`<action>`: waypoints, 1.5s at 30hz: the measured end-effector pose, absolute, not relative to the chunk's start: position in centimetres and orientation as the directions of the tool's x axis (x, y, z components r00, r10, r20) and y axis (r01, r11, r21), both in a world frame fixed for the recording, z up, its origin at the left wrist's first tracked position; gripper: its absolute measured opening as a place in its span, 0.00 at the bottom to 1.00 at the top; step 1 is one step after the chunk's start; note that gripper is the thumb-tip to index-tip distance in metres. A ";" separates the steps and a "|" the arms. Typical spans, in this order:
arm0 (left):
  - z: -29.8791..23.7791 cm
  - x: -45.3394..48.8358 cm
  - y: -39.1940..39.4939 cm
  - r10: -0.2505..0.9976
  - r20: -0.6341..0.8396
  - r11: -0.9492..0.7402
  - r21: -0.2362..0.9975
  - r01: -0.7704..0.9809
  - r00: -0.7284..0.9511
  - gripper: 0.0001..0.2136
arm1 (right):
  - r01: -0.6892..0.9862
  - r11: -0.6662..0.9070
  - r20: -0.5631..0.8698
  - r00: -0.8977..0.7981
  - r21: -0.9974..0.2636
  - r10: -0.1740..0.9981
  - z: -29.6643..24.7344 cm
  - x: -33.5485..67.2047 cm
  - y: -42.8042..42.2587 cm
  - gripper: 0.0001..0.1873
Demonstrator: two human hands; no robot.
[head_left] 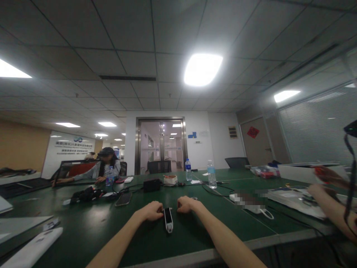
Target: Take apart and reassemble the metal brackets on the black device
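Observation:
My left hand and my right hand rest on the dark green table, both curled into loose fists. Between them lies a small slim black-and-white device, pointing toward me. The left hand's fingers touch its far end; the right hand sits just beside it, a little apart. I cannot make out anything inside either fist.
A dark phone, black cables and a black box lie beyond my hands. Two water bottles stand farther back. A person sits at far left; another person's arms work at right near trays.

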State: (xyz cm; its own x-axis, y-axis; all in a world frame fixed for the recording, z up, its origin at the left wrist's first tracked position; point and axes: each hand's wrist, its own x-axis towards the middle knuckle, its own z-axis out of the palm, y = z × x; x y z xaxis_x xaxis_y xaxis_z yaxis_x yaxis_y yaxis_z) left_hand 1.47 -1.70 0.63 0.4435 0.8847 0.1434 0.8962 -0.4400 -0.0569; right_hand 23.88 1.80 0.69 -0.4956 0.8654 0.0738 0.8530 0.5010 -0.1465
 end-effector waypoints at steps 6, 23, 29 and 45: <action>0.7 1.6 -1.8 0.889 0.135 -0.435 -0.050 0.899 0.438 0.10 | 0.815 0.573 0.038 -0.572 -0.081 0.819 0.7 22.6 0.8 0.20; 0.9 1.6 -2.1 0.896 0.124 -0.425 -0.031 0.904 0.426 0.11 | 0.802 0.592 0.080 -0.587 -0.077 0.806 1.3 22.1 -0.6 0.16; 0.9 1.6 -2.1 0.887 0.134 -0.439 -0.055 0.897 0.443 0.11 | 0.816 0.573 0.105 -0.565 -0.075 0.818 0.9 22.4 0.3 0.13; 1.0 1.6 -2.1 0.885 0.119 -0.452 -0.013 0.892 0.450 0.10 | 0.858 0.502 0.160 -0.483 -0.110 0.861 0.4 23.5 2.2 0.15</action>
State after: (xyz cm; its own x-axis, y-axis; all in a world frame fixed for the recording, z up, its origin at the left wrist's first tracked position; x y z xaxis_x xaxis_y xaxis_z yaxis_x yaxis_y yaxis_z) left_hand 1.58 -2.13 1.05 0.4499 0.8852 0.1189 0.8921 -0.4516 -0.0130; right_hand 23.48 2.16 0.45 -0.4833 0.8607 0.1602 0.8577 0.5021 -0.1102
